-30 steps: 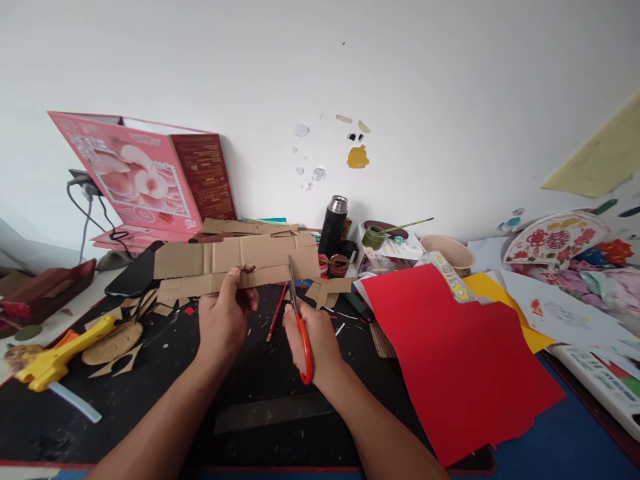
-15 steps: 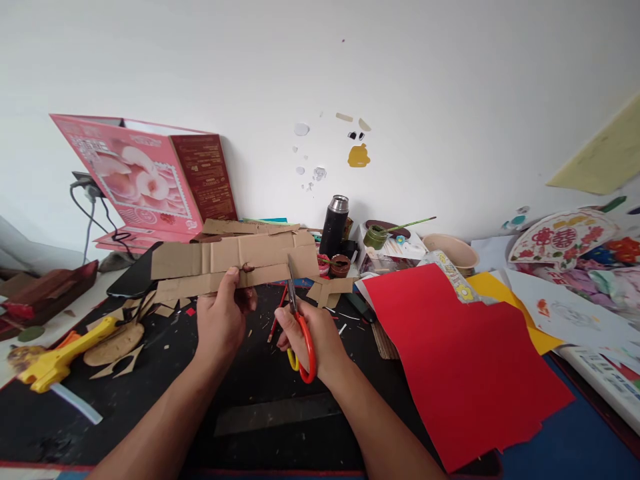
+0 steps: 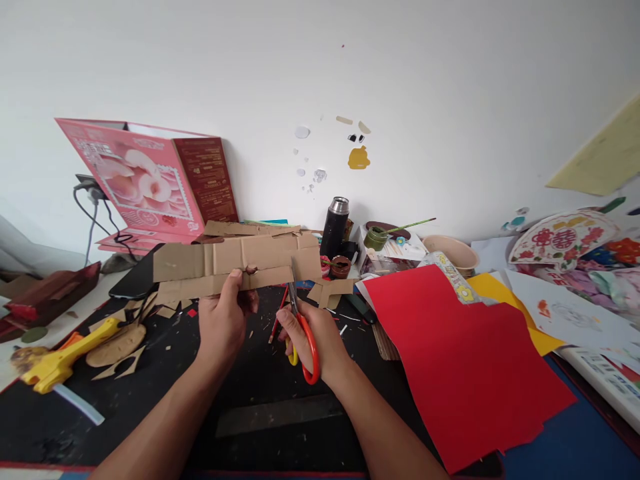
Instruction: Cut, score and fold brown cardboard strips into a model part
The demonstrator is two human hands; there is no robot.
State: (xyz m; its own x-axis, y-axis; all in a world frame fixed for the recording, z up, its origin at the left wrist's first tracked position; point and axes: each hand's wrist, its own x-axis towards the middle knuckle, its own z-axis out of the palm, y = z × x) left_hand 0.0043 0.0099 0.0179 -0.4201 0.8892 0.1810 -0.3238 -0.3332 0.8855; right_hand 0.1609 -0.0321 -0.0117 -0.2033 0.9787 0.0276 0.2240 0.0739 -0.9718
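Cardboard in left hand, scissors in right hand

The single view is taken from the wearer's head, above and behind the left hand and the right hand. It is directed forward and slightly down across the tabletop, toward the wall, by which most of the upper half is filled. Both hands are framed at close range, near the middle.
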